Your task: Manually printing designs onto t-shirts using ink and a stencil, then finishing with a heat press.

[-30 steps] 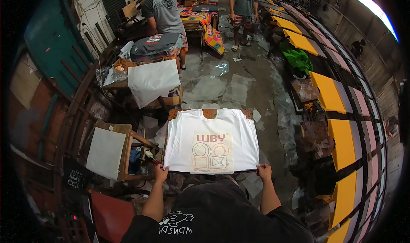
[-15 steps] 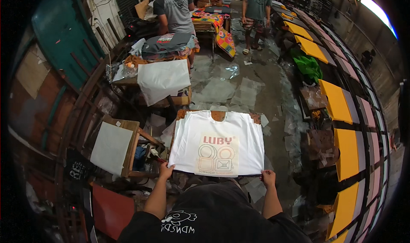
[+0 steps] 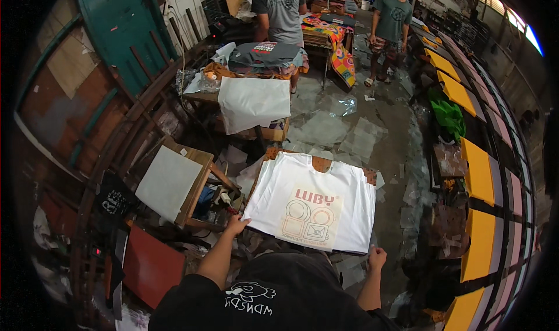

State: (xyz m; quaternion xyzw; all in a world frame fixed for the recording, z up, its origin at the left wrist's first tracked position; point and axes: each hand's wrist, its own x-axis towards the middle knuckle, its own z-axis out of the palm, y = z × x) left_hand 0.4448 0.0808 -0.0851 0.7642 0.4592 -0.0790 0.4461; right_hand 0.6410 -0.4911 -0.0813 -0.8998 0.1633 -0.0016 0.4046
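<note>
In a workshop, all over the grey floor, many pale sheets lying scattered. Along the right side, in a long curved row, yellow panels beside grey and pink ones, with a green cloth near the far part. At upper left, a teal door; toward the back, two persons standing, one in a grey shirt with dark sleeves, one in a green shirt. In front of the wearer, near the middle, a white shirt, spread flat, print upward, on a brown board. To its left, a wooden stand with a white sheet on top.

Covered by the shirt: most of the board. Cut off by the upper edge: the head of the grey-shirted person. Too dark to make out: the small objects between stand and board.

At the lower left corner of the shirt, pinched between thumb and fingers of the left hand: the hem, with fingertips partly hidden. Just beside the lower right corner, the right hand, with fingers curled; cannot tell whether touching the cloth.
</note>
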